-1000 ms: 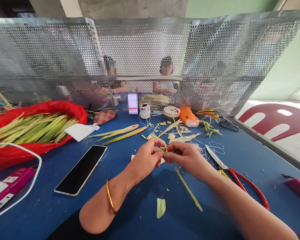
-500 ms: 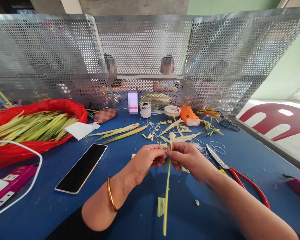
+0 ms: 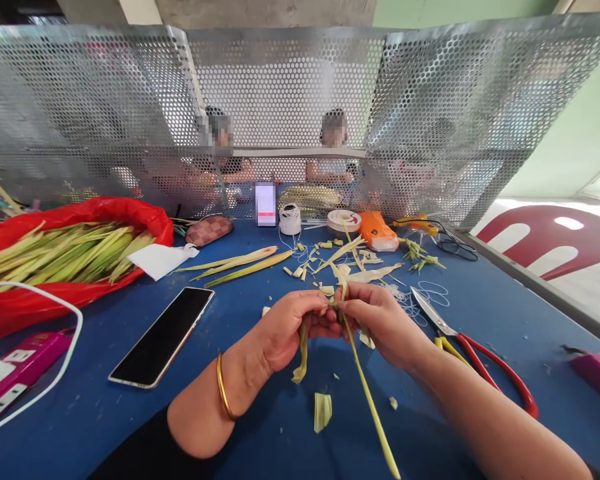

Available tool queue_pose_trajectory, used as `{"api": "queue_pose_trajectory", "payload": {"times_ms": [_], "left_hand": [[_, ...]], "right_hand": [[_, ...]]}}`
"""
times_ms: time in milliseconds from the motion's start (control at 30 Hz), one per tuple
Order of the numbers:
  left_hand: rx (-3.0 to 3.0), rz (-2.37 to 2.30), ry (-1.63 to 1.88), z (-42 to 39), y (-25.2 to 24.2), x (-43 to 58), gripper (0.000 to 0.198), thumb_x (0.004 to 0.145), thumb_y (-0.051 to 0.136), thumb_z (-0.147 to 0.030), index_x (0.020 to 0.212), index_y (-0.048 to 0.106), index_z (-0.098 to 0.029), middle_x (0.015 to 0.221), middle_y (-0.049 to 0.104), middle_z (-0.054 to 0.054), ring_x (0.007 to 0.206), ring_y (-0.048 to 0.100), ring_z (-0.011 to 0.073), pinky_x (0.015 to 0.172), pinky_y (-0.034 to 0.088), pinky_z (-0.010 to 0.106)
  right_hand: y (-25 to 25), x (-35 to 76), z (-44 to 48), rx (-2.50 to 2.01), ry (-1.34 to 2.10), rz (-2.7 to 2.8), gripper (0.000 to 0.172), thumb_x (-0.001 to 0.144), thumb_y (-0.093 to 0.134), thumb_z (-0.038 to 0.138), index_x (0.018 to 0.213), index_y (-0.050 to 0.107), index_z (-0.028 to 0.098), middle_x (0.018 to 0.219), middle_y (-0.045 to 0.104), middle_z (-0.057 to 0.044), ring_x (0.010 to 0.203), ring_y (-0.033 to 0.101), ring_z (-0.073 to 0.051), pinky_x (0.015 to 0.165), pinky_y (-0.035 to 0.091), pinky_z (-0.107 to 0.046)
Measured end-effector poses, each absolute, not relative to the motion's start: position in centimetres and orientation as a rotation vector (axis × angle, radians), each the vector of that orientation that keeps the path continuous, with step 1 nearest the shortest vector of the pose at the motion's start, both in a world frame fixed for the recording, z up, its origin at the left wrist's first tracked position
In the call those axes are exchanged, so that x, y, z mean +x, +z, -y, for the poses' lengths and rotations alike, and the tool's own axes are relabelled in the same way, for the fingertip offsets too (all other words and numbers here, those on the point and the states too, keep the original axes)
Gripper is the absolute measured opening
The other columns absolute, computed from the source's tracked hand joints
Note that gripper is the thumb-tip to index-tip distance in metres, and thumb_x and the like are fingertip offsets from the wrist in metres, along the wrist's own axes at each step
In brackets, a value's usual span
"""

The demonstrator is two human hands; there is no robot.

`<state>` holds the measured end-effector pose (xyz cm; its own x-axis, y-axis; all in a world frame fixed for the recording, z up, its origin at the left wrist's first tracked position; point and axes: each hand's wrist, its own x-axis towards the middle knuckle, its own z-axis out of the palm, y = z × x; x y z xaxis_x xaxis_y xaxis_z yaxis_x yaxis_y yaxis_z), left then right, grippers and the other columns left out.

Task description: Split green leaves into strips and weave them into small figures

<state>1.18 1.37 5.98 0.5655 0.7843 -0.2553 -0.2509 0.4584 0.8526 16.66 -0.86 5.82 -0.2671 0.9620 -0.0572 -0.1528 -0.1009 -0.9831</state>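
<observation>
- Since 0.5 s ago: long leaf strip [image 3: 369, 403] swung from hanging straight down to slanting twd lower right; a short strip [image 3: 303, 357] now dangles under the left hand [image 3: 287, 327].
- Both hands are raised a bit above the blue table [image 3: 260, 427], fingertips meeting at centre.
- L hand: fingers curled in, thumb & forefinger pinched on the top of the leaf strip; short strip hangs from between its fingers. Gold bangle [image 3: 223, 395] on that wrist.
- Right hand [image 3: 380, 320]: fingers pressed together, pinching the same leaf strip just beside the L fingertips; a small pale bit sticks out below its palm.
- Leaf strip's upper tip pokes up above the fingers; lower end runs off the bottom edge.
- Cut leaf scrap [image 3: 322, 411] lies on the table below the hands.
- Scissors [image 3: 475, 363], red handles, lie just right of the R wrist.
- Phone [image 3: 163, 337] lies face up, left of the L hand.
- Red bag [image 3: 80, 217] of green leaves at far left.
- Two other people sit behind the mesh screen [image 3: 105, 113].
</observation>
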Motion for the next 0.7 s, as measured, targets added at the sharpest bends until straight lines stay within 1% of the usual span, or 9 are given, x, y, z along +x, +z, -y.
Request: {"api": "queue_pose_trajectory", "payload": {"times_ms": [167,267,333,433,533,600,700], "left_hand": [[0.83,-0.678,0.701,-1.4,5.8,1.2,0.01,0.072,0.059,-0.017,0.068,0.063,-0.01,0.064,0.057,0.002,0.059,0.059,0.0121,0.07,0.052,0.03],[0.84,-0.693,0.686,-1.3,5.9,1.2,0.011,0.072,0.058,-0.019,0.067,0.062,-0.01,0.065,0.058,0.003,0.06,0.06,0.0134,0.071,0.053,0.031],[0.871,-0.723,0.723,-1.4,6.2,1.1,0.011,0.072,0.057,-0.02,0.065,0.06,-0.012,0.065,0.059,0.003,0.06,0.059,0.0139,0.07,0.052,0.032],[0.96,-0.783,0.822,-1.7,6.7,0.7,0.014,0.072,0.055,-0.021,0.06,0.054,-0.015,0.064,0.059,0.002,0.059,0.057,0.0126,0.065,0.051,0.029],[1.057,-0.818,0.845,-2.1,7.0,0.3,0.02,0.073,0.054,-0.023,0.054,0.047,-0.016,0.063,0.056,0.001,0.056,0.053,0.0105,0.058,0.046,0.024],[1.113,-0.857,0.819,-2.2,7.0,0.2,0.024,0.076,0.053,-0.029,0.057,0.05,-0.016,0.061,0.056,0.001,0.054,0.052,0.0102,0.055,0.044,0.024],[1.231,-0.951,0.736,-2.1,7.0,0.1,0.032,0.081,0.055,-0.046,0.069,0.058,-0.016,0.06,0.06,0.001,0.05,0.054,0.0113,0.053,0.042,0.025]], "right_hand": [[5.7,16.6,1.1,-0.977,1.581,1.17,0.005,0.068,0.061,0.021,0.069,0.06,0.016,0.063,0.061,0.001,0.05,0.051,-0.008,0.047,0.04,-0.02],[5.8,16.6,1.1,-0.964,1.601,1.123,0.006,0.067,0.062,0.022,0.07,0.059,0.017,0.061,0.06,0.002,0.049,0.051,-0.008,0.045,0.039,-0.02],[5.9,16.7,1.0,-0.949,1.604,1.139,0.008,0.069,0.064,0.023,0.071,0.059,0.017,0.063,0.061,0.001,0.052,0.053,-0.009,0.049,0.042,-0.021],[6.2,17.2,0.7,-0.954,1.563,1.227,0.015,0.072,0.068,0.028,0.08,0.064,0.016,0.072,0.064,-0.001,0.06,0.057,-0.01,0.058,0.047,-0.024],[6.3,17.6,0.4,-1.042,1.414,1.334,0.022,0.072,0.071,0.034,0.085,0.065,0.017,0.073,0.065,0.0,0.061,0.059,-0.011,0.06,0.049,-0.026],[6.1,17.6,0.3,-1.081,1.324,1.401,0.022,0.073,0.071,0.036,0.083,0.064,0.018,0.071,0.064,0.001,0.061,0.06,-0.012,0.061,0.05,-0.027],[5.8,17.5,0.3,-1.088,1.23,1.491,0.019,0.076,0.067,0.036,0.083,0.063,0.019,0.072,0.065,0.001,0.065,0.061,-0.013,0.063,0.05,-0.028]]}}
